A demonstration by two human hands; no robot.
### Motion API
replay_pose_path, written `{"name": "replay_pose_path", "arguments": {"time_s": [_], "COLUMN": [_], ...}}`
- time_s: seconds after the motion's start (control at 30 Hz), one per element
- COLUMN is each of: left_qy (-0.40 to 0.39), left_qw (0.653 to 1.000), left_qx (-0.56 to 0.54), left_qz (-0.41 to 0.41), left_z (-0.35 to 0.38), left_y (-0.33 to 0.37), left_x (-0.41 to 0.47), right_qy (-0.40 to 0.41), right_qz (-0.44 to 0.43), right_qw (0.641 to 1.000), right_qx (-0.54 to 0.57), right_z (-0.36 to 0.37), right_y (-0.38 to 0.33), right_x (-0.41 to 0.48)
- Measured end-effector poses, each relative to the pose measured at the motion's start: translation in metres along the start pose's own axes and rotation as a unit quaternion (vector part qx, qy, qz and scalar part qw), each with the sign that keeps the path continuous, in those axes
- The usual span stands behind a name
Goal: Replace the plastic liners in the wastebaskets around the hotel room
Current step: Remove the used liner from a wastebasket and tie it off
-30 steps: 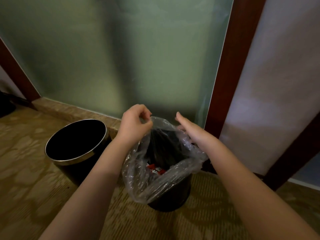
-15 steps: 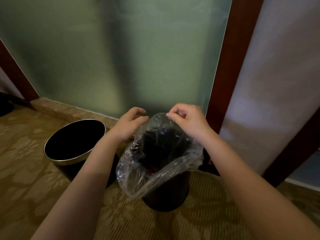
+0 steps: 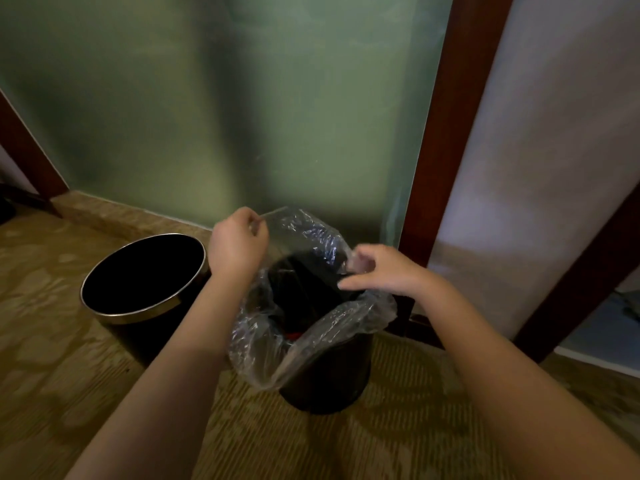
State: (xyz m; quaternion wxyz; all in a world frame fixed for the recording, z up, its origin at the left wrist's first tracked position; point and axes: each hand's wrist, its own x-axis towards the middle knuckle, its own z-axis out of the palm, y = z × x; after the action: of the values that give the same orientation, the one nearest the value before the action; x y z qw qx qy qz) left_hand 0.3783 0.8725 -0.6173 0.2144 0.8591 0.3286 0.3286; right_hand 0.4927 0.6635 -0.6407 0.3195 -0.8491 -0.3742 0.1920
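Liner point(image 3: 304, 348) mouth spans both hands: left hand point(image 3: 237, 244) pinches far edge, raised; right hand point(image 3: 381, 271) pinches right edge, nearer wastebasket point(image 3: 329, 386) rim; lift likely straight up.

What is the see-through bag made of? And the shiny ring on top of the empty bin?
The bag looks like thin clear plastic film: the dark bin shows through it, and it crinkles with glossy glints. The ring on the empty bin looks like polished metal, silvery-gold and reflective, though it might be coated plastic.
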Motion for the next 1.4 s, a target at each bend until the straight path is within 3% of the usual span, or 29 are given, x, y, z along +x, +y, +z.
{"name": "replay_pose_path", "arguments": {"time_s": [0.07, 0.2, 0.27, 0.37, 0.43, 0.5, 0.57, 0.63, 0.7, 0.77, 0.87, 0.93, 1.0, 1.07, 1.1, 1.2, 1.27, 1.4], "left_qy": [-0.056, -0.217, -0.253, -0.204, -0.177, -0.175, -0.201, -0.266, -0.331, -0.343, -0.242, -0.157, -0.103, -0.080, -0.087, -0.155, -0.200, -0.265], "left_qw": [0.998, 0.971, 0.960, 0.974, 0.981, 0.982, 0.976, 0.963, 0.943, 0.938, 0.968, 0.987, 0.994, 0.997, 0.996, 0.984, 0.967, 0.935], "left_qx": [0.033, 0.097, 0.121, 0.099, 0.074, 0.069, 0.078, 0.047, -0.032, -0.038, -0.025, -0.027, -0.029, -0.009, -0.002, -0.070, -0.117, -0.192], "left_qz": [-0.004, 0.001, 0.014, 0.021, 0.017, 0.014, 0.016, 0.018, 0.017, 0.040, 0.053, 0.035, 0.015, 0.004, -0.003, -0.061, -0.108, -0.136], "left_z": [0.002, 0.008, 0.008, 0.007, 0.007, 0.006, 0.004, 0.002, -0.002, -0.008, -0.016, -0.023, -0.029, -0.032, -0.030, -0.023, -0.018, -0.016], "left_y": [-0.011, -0.023, -0.019, -0.010, -0.006, -0.004, -0.005, -0.011, -0.018, -0.024, -0.031, -0.035, -0.036, -0.033, -0.032, -0.032, -0.031, -0.024], "left_x": [-0.001, -0.004, -0.005, -0.004, -0.004, -0.005, -0.005, -0.005, -0.007, -0.011, -0.012, -0.008, -0.005, -0.005, -0.005, -0.006, -0.009, -0.020], "right_qy": [-0.026, 0.064, 0.134, 0.203, 0.209, 0.219, 0.240, 0.271, 0.288, 0.239, 0.024, -0.096, -0.117, -0.050, -0.018, 0.094, 0.188, 0.225], "right_qz": [0.049, 0.079, 0.064, -0.013, -0.046, -0.057, -0.078, -0.152, -0.245, -0.311, -0.310, -0.276, -0.279, -0.311, -0.305, -0.198, -0.150, -0.105], "right_qw": [0.995, 0.978, 0.984, 0.965, 0.955, 0.962, 0.968, 0.938, 0.898, 0.890, 0.917, 0.897, 0.876, 0.882, 0.902, 0.969, 0.971, 0.962], "right_qx": [-0.080, -0.182, -0.100, 0.165, 0.206, 0.152, 0.011, -0.154, -0.226, -0.233, -0.248, -0.332, -0.376, -0.350, -0.305, -0.114, 0.007, 0.113], "right_z": [0.001, -0.003, -0.009, -0.013, -0.011, -0.004, 0.002, 0.013, 0.028, 0.045, 0.075, 0.095, 0.111, 0.115, 0.111, 0.084, 0.060, 0.024], "right_y": [0.011, 0.011, -0.003, -0.036, -0.053, -0.058, -0.056, -0.055, -0.059, -0.067, -0.071, -0.063, -0.054, -0.051, -0.053, -0.064, -0.068, -0.071], "right_x": [-0.002, -0.002, 0.000, 0.001, 0.001, 0.002, -0.001, -0.008, -0.016, -0.022, -0.029, -0.032, -0.035, -0.034, -0.031, -0.022, -0.015, -0.013]}}
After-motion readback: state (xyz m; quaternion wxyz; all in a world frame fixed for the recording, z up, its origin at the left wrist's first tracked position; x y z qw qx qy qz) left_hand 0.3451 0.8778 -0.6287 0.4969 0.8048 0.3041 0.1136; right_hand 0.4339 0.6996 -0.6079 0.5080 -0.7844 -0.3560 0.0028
